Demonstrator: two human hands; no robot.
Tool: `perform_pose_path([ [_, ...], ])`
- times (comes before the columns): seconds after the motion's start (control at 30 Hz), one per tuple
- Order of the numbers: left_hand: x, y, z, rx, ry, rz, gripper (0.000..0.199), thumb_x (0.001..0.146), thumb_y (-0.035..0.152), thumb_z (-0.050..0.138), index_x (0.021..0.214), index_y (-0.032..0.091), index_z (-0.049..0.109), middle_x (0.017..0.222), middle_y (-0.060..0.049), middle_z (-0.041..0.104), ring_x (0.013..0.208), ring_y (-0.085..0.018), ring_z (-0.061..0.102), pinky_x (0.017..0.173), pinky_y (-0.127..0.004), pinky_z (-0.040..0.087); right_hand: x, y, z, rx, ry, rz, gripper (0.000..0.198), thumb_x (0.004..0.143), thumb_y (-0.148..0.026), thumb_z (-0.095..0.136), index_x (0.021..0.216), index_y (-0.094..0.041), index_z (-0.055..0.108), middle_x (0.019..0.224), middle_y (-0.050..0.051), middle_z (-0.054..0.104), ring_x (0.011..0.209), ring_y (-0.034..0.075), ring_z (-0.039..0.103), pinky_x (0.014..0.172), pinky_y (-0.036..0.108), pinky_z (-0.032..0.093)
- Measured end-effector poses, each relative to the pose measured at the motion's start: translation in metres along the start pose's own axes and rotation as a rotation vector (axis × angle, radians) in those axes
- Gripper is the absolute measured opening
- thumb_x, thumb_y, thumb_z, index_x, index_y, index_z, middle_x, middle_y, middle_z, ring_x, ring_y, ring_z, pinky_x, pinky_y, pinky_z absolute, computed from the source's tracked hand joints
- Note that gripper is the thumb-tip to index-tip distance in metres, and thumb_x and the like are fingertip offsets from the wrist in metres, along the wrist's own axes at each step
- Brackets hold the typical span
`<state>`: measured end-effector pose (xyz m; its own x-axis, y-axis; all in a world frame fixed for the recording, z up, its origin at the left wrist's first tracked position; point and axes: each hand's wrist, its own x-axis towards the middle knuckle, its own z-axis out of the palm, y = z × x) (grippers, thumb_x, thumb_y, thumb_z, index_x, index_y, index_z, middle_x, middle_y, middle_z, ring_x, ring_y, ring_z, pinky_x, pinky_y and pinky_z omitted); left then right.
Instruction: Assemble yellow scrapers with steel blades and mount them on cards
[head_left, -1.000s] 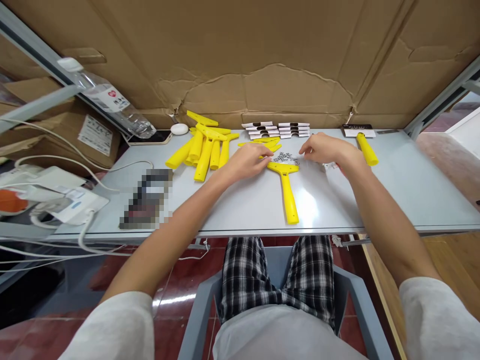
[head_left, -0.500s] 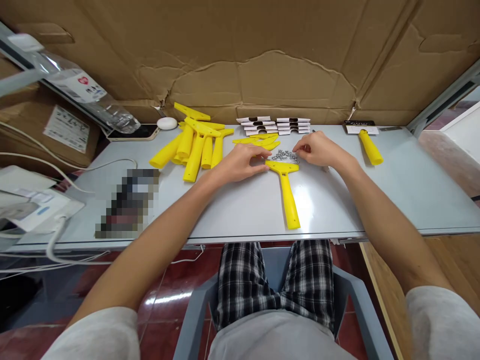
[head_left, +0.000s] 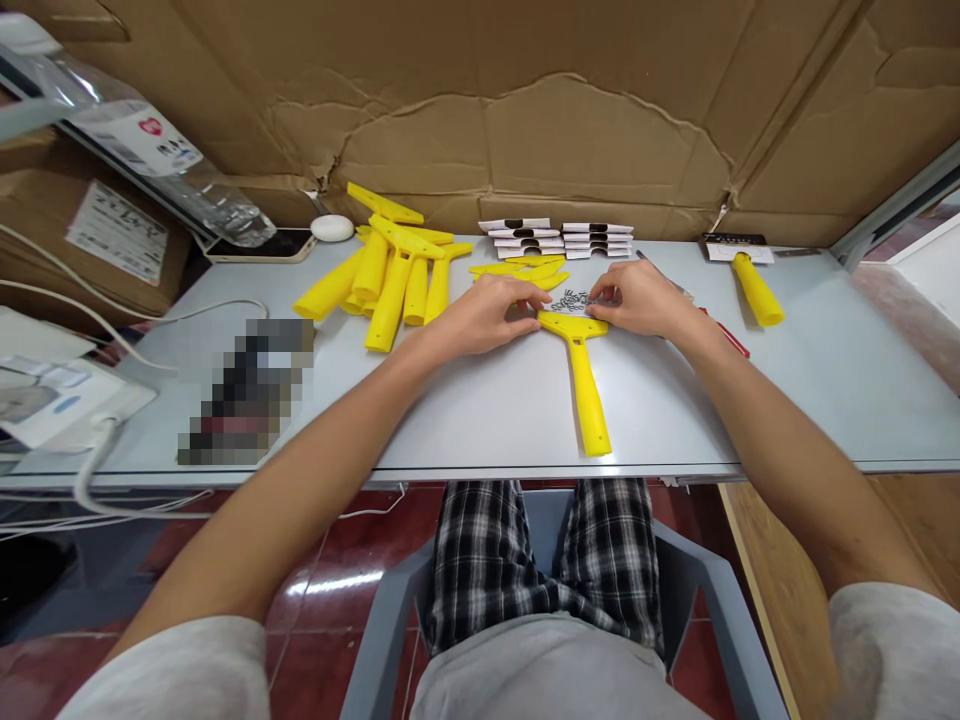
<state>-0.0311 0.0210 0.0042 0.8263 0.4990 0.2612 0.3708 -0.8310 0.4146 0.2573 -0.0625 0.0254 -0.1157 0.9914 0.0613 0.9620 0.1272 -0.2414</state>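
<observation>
A yellow plastic scraper (head_left: 586,385) lies on the table in front of me, its wide head away from me and its handle towards me. A thin metal blade edge shows along the head's far side. My left hand (head_left: 499,312) holds the left end of the head between thumb and forefinger. Pinched together, the fingertips of my right hand (head_left: 637,297) are at the head's right end, beside the small screws (head_left: 570,300). What they hold is too small to make out. The screws lie in a loose pile just behind the head.
Several yellow scraper handles (head_left: 391,290) are heaped at left, with flat yellow pieces (head_left: 525,268) behind my left hand. Folded card stacks (head_left: 598,241) line the cardboard backing. At right lie a carded yellow scraper (head_left: 756,290) and a red tool (head_left: 726,333). A bottle (head_left: 161,150) leans far left.
My right fingertips have moved from beside the screw pile down to the right end of the scraper head. My left hand stays at its left end. The view has shifted slightly.
</observation>
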Motion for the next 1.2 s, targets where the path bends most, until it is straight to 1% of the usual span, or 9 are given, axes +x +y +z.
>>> perform_pose_path([
  [0.2,-0.0008,0.002,0.0008,-0.011,0.008,0.011,0.039,0.099,0.03,0.078,0.137,0.021,0.085,0.129,-0.009,0.09,0.11,-0.026,0.083,0.105,-0.041,0.064,-0.0005,-0.0013,0.0003,0.028,0.013,0.02,0.034,0.1,-0.039,0.077,0.121,-0.015,0.087,0.121,0.011,0.079,0.104,0.018,0.066,0.097,0.031,0.048],
  [0.3,-0.001,0.0031,0.0014,-0.015,0.004,0.01,0.039,0.099,0.028,0.078,0.137,0.021,0.085,0.13,-0.009,0.089,0.11,-0.025,0.083,0.104,-0.04,0.064,-0.0007,-0.0017,-0.0006,0.021,-0.003,0.012,0.034,0.102,-0.04,0.074,0.123,-0.016,0.088,0.122,0.012,0.078,0.106,0.019,0.066,0.101,0.032,0.049],
  [0.4,-0.0013,0.0048,0.0011,-0.019,-0.004,0.008,0.04,0.099,0.028,0.078,0.137,0.021,0.085,0.13,-0.01,0.089,0.11,-0.026,0.084,0.103,-0.041,0.065,-0.001,-0.0016,-0.0019,0.014,-0.023,-0.001,0.034,0.104,-0.036,0.07,0.125,-0.018,0.09,0.121,0.011,0.078,0.101,0.017,0.065,0.102,0.033,0.049],
  [0.53,-0.0015,0.0064,0.0009,-0.025,-0.007,0.004,0.039,0.099,0.029,0.079,0.136,0.021,0.086,0.129,-0.01,0.09,0.108,-0.026,0.084,0.104,-0.041,0.065,-0.0009,-0.0005,-0.0017,0.016,-0.017,-0.008,0.031,0.103,-0.03,0.068,0.12,-0.017,0.09,0.12,0.01,0.078,0.093,0.015,0.063,0.101,0.033,0.049],
  [0.73,-0.0019,0.0065,0.0021,-0.023,-0.012,0.013,0.039,0.098,0.028,0.08,0.137,0.022,0.086,0.128,-0.009,0.09,0.107,-0.025,0.084,0.104,-0.041,0.065,-0.0006,-0.0009,0.0004,0.028,-0.014,0.003,0.028,0.1,-0.025,0.068,0.116,-0.015,0.089,0.113,0.009,0.08,0.094,0.016,0.065,0.095,0.03,0.049],
  [0.87,-0.0021,0.0065,0.0016,-0.017,-0.019,0.046,0.038,0.1,0.03,0.078,0.136,0.022,0.087,0.127,-0.009,0.09,0.109,-0.027,0.084,0.106,-0.042,0.064,-0.0001,-0.0001,0.0012,0.039,-0.024,0.017,0.033,0.101,-0.027,0.068,0.125,-0.014,0.087,0.115,0.01,0.081,0.094,0.017,0.066,0.098,0.031,0.052],
  [1.03,-0.0022,0.007,0.001,-0.009,-0.023,0.047,0.036,0.1,0.03,0.078,0.134,0.023,0.088,0.125,-0.009,0.09,0.11,-0.027,0.083,0.106,-0.042,0.063,-0.0002,0.0008,0.0018,0.043,-0.015,0.011,0.037,0.102,-0.031,0.068,0.13,-0.015,0.087,0.125,0.012,0.08,0.103,0.02,0.07,0.112,0.038,0.055],
  [1.1,-0.0023,0.0073,0.0013,-0.015,-0.025,0.043,0.036,0.1,0.03,0.078,0.133,0.023,0.088,0.125,-0.009,0.09,0.109,-0.026,0.083,0.105,-0.042,0.064,-0.0007,-0.0004,0.0021,0.056,-0.003,0.0,0.041,0.102,-0.03,0.067,0.137,-0.016,0.085,0.129,0.012,0.08,0.108,0.021,0.072,0.116,0.039,0.055],
  [1.2,-0.0025,0.0077,0.002,-0.019,-0.027,0.042,0.035,0.1,0.03,0.077,0.133,0.023,0.087,0.125,-0.009,0.09,0.108,-0.027,0.083,0.104,-0.042,0.064,-0.0018,-0.0032,0.0025,0.083,0.016,-0.004,0.049,0.1,-0.026,0.066,0.147,-0.018,0.079,0.131,0.011,0.08,0.113,0.021,0.074,0.118,0.038,0.056],
])
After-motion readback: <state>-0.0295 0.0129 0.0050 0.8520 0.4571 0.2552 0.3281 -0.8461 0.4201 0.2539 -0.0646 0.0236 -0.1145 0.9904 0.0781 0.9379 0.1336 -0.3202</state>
